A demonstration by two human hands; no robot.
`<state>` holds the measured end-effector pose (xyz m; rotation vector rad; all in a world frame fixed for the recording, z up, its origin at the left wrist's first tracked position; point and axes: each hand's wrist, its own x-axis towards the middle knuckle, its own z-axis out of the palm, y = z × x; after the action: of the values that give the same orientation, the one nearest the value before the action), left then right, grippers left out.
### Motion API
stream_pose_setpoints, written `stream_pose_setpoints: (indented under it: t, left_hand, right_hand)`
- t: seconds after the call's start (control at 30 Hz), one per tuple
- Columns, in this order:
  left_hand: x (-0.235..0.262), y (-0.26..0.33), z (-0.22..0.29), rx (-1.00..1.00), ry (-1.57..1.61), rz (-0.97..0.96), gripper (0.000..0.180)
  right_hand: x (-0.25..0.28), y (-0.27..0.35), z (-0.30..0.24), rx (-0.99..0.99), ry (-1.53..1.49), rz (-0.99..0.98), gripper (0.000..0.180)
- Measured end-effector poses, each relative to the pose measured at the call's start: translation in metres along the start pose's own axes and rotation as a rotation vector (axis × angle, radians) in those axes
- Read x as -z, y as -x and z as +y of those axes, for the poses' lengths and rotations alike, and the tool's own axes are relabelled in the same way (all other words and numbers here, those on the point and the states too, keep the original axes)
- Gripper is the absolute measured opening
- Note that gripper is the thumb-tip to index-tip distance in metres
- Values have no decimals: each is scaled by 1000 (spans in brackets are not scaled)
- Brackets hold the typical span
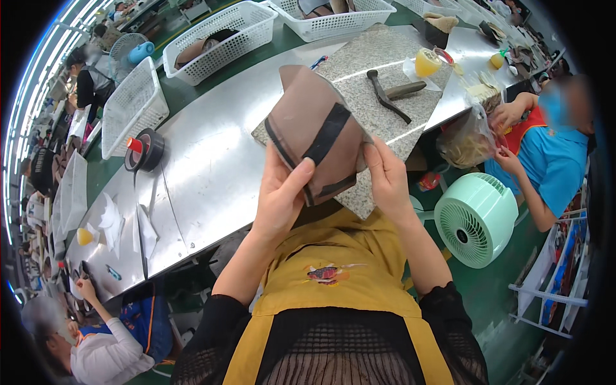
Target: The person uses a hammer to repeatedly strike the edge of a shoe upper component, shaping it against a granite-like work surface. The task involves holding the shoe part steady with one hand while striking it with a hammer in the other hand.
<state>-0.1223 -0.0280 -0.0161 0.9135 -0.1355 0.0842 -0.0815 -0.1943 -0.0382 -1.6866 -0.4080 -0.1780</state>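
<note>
Between both hands I hold a brown leather-like piece (301, 106) with black strips across its face and along its lower edges. It is raised above the near edge of the work table and looks folded or layered. My left hand (277, 196) grips its lower left side, the thumb lying on the front beside the wide black strip. At the right edge, the fingers of my right hand (388, 176) pinch the piece; the fingertips are partly behind it. Beyond it, on a speckled stone slab (359, 64), lies a hammer (384, 97) with a long curved dark head.
The metal table (212, 138) carries a black tape roll (153, 151) on the left. White plastic baskets (218, 54) line its far side. A mint-green fan (475, 221) stands at right, near a seated co-worker in blue (545, 167) handling a plastic bag. Another co-worker (106, 350) sits lower left.
</note>
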Motion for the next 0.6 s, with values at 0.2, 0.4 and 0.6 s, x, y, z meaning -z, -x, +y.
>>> stream_pose_setpoints:
  t: [0.2, 0.4, 0.6]
  left_hand:
    - [60, 0, 32, 131, 135, -70, 58]
    - [108, -6, 23, 253, 655, -307, 46]
    - [100, -13, 10, 309, 538, -273, 53]
  right_hand:
    - [36, -35, 39, -93, 137, 3, 28]
    - [60, -66, 75, -288, -509, 79, 28]
    - [73, -49, 81, -364, -523, 73, 26]
